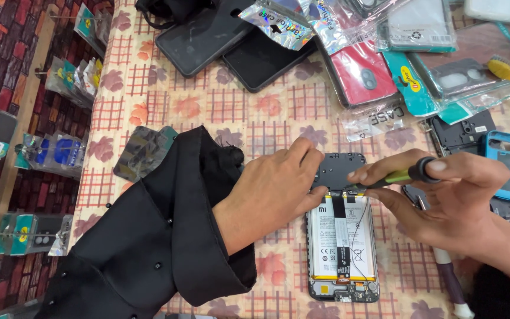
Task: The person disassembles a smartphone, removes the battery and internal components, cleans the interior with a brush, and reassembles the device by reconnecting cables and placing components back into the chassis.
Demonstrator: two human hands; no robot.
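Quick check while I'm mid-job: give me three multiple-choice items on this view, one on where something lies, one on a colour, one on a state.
1. Where does the left hand rest?
A. On the upper left edge of the opened phone
B. On the yellow brush
C. On the blue case

2. What colour is the screwdriver shaft in the right hand?
A. Red
B. Green
C. White

3. What state is the phone in?
A. Sealed in a bag
B. Fitted in a case
C. Back cover off, battery showing

Answers: 1 A, the fingers lie on the phone's dark upper frame. 2 B, a green shaft shows between the fingers, with a black cap. 3 C, the battery and a ribbon cable are exposed.
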